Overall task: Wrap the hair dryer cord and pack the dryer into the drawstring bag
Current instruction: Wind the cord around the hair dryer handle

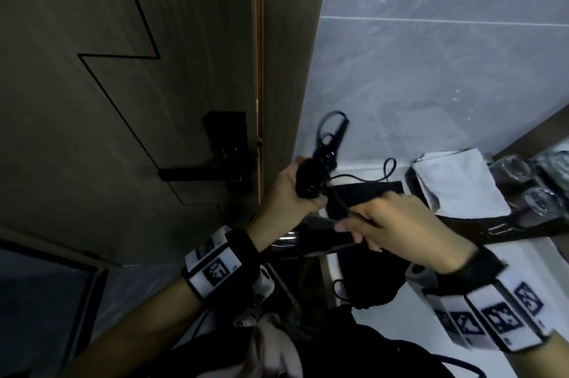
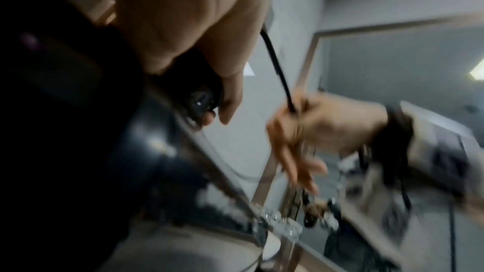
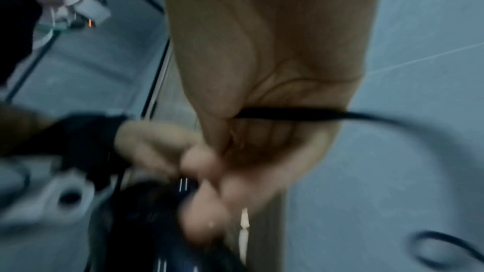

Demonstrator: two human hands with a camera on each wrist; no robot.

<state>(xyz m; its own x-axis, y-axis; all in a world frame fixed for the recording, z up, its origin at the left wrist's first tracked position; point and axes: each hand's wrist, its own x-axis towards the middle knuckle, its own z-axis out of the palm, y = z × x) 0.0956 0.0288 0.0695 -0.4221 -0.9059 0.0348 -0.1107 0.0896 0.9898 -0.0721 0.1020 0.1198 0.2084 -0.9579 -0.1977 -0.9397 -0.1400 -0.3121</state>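
Observation:
In the head view my left hand (image 1: pixel 289 192) grips the black hair dryer (image 1: pixel 311 180) by its handle, which points up and away. Several turns of the black cord (image 1: pixel 326 146) lie wound round the handle, with a loop sticking out at its top. The dryer's dark barrel with a chrome ring (image 1: pixel 288 242) sits below my hands. My right hand (image 1: pixel 394 220) pinches the free length of cord (image 1: pixel 340 200) just right of the handle. The wrist views show the same cord (image 2: pixel 277 65) (image 3: pixel 288 114) running taut into the right fist. A black drawstring bag (image 1: pixel 369 282) lies on the white counter (image 1: pixel 400 322) under my right hand.
A dark wooden door (image 1: pixel 123 85) with a black lever handle (image 1: pixel 200 174) stands close on the left. Grey tiled wall (image 1: pixel 431 69) is behind. A white cloth pouch (image 1: pixel 458 183) and drinking glasses (image 1: pixel 542 199) sit at the back right. More loose cord (image 1: pixel 389 166) trails over the counter.

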